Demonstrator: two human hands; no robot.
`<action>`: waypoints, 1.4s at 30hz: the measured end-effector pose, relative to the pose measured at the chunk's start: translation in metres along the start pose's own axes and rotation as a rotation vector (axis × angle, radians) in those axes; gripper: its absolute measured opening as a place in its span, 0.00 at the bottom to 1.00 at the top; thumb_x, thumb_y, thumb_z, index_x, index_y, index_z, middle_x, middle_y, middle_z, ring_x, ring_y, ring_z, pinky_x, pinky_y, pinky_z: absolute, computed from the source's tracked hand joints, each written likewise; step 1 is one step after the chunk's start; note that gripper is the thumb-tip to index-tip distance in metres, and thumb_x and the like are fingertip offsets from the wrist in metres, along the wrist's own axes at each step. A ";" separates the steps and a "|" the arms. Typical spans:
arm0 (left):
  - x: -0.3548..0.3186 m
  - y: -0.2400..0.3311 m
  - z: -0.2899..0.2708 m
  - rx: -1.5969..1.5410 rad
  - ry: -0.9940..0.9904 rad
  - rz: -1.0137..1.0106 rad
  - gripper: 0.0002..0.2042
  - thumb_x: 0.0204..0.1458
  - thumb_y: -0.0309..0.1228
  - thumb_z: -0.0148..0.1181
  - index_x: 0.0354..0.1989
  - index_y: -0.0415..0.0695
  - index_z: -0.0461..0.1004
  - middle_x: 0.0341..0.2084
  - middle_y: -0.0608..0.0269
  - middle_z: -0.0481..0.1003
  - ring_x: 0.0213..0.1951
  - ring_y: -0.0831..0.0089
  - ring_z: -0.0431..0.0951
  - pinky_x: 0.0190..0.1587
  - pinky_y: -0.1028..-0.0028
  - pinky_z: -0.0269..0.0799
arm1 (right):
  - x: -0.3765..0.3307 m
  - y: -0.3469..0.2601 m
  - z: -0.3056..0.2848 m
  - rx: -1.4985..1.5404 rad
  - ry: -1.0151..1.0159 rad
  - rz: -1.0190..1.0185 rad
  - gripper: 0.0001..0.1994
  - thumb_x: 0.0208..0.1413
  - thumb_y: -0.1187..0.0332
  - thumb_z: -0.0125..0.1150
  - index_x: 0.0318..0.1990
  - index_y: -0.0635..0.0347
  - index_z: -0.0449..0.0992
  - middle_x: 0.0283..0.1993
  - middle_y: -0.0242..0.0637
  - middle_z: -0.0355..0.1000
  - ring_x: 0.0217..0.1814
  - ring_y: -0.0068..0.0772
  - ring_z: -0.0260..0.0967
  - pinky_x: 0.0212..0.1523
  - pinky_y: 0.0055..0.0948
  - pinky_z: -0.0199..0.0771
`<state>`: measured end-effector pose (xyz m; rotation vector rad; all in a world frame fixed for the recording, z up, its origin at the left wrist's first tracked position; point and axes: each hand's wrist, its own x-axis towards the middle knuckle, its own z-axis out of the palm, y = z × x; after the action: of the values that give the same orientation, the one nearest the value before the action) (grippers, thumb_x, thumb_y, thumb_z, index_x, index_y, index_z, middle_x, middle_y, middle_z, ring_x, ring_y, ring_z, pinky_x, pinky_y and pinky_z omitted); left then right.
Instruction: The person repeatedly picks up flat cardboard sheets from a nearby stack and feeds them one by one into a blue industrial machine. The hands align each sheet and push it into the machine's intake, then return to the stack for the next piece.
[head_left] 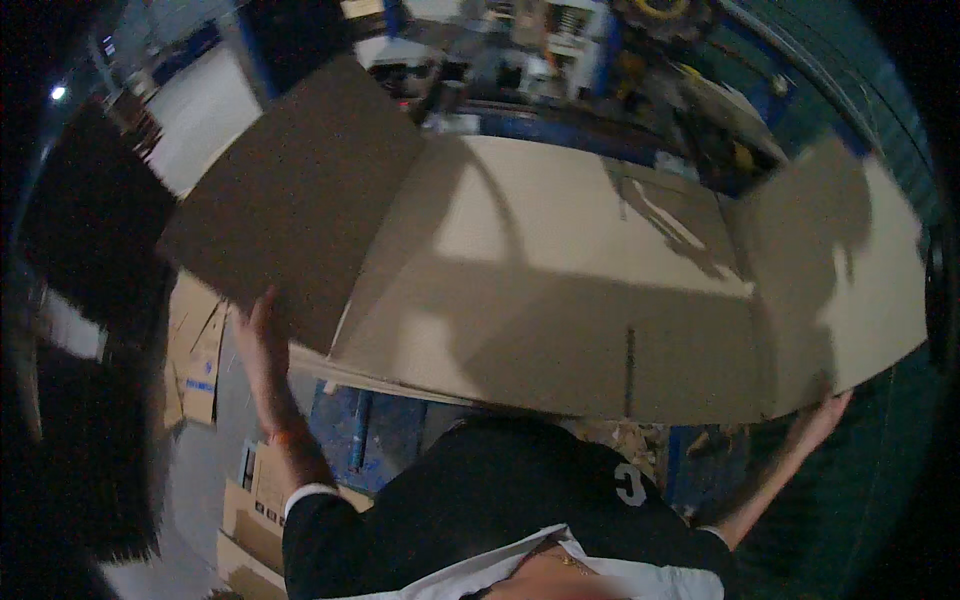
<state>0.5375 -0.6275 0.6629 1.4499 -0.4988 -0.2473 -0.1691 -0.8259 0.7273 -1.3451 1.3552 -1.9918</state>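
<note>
A large brown cardboard sheet (590,300) stretches across the space in front of me, its wide middle panel facing up. Both end panels are bent up along creases: the left panel (310,190) lies in shadow, the right panel (870,260) is partly lit. My left hand (257,325) grips the lower edge of the left panel, thumb on the face and the other fingers hidden behind. At the lower right corner, my right hand (826,408) holds the edge of the right panel, its fingers mostly hidden by the cardboard. Slots show in the middle panel.
Beneath the sheet stands a blue work surface (390,435) with scraps on it. Flat cardboard pieces (195,350) and an open carton (250,535) sit to the left. Machinery (560,60) with a blue frame lies beyond the sheet. A dark panel (90,210) is at the far left.
</note>
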 end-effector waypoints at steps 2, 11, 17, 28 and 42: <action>-0.031 0.009 0.008 0.013 -0.188 0.039 0.18 0.50 0.25 0.54 0.50 0.35 0.67 0.44 0.55 0.71 0.44 0.65 0.72 0.47 0.69 0.67 | -0.060 -0.011 0.005 -0.402 0.007 0.079 0.22 0.50 0.65 0.54 0.53 0.63 0.66 0.46 0.41 0.69 0.47 0.34 0.65 0.48 0.35 0.66; -0.092 0.014 0.101 0.979 -1.013 0.822 0.22 0.50 0.25 0.44 0.55 0.55 0.68 0.60 0.59 0.59 0.63 0.56 0.55 0.64 0.55 0.45 | -0.148 0.030 0.092 -0.643 -1.011 -0.576 0.19 0.48 0.77 0.51 0.48 0.49 0.75 0.56 0.37 0.67 0.62 0.43 0.59 0.62 0.46 0.54; -0.073 0.010 0.114 1.008 -1.077 0.879 0.22 0.51 0.29 0.42 0.57 0.56 0.66 0.61 0.59 0.58 0.63 0.55 0.55 0.65 0.55 0.44 | -0.109 0.031 0.112 -0.697 -1.245 -0.590 0.25 0.43 0.65 0.60 0.54 0.49 0.70 0.62 0.37 0.60 0.67 0.43 0.50 0.63 0.47 0.50; 0.024 -0.020 0.207 0.737 -0.802 0.952 0.23 0.52 0.30 0.44 0.60 0.54 0.62 0.59 0.50 0.58 0.61 0.53 0.56 0.64 0.60 0.49 | 0.007 0.092 0.215 -1.009 -1.201 -0.524 0.35 0.46 0.47 0.59 0.60 0.54 0.61 0.67 0.42 0.48 0.68 0.50 0.44 0.66 0.42 0.44; 0.036 -0.026 0.178 0.750 0.116 0.629 0.37 0.47 0.37 0.57 0.64 0.39 0.46 0.63 0.43 0.46 0.65 0.47 0.44 0.63 0.48 0.37 | 0.092 0.293 0.234 -0.807 -0.784 -0.596 0.22 0.56 0.59 0.51 0.56 0.60 0.64 0.58 0.45 0.61 0.55 0.42 0.62 0.50 0.38 0.66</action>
<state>0.4893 -0.8045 0.6512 1.9167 -0.9846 0.5831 -0.0676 -1.1463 0.5372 -2.7558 1.4653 -0.8617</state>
